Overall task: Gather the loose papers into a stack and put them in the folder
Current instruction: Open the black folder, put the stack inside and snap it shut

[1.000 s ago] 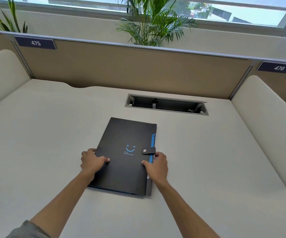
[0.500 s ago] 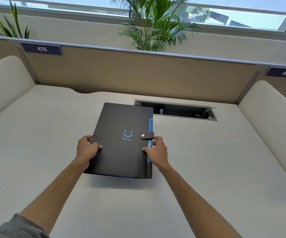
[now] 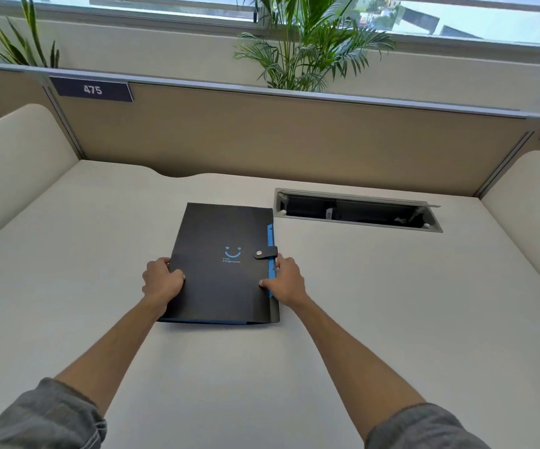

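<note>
A black folder (image 3: 221,277) with a blue smiley print and a snap strap lies closed and flat on the cream desk (image 3: 391,319). A blue strip shows along its right side. My left hand (image 3: 162,280) grips the folder's left edge, thumb on the cover. At the right edge, just below the strap, my right hand (image 3: 286,281) holds the folder with its fingers against the blue strip. No loose papers are in sight.
An open cable tray slot (image 3: 356,210) is set into the desk just right of the folder's far corner. A tan partition (image 3: 278,137) with a 475 label closes the back, and cream side dividers (image 3: 12,163) flank the desk.
Both hands carried the folder away from me and set it down flat farther back on the desk, close to the cable slot. Their grip on its two edges is unchanged.
</note>
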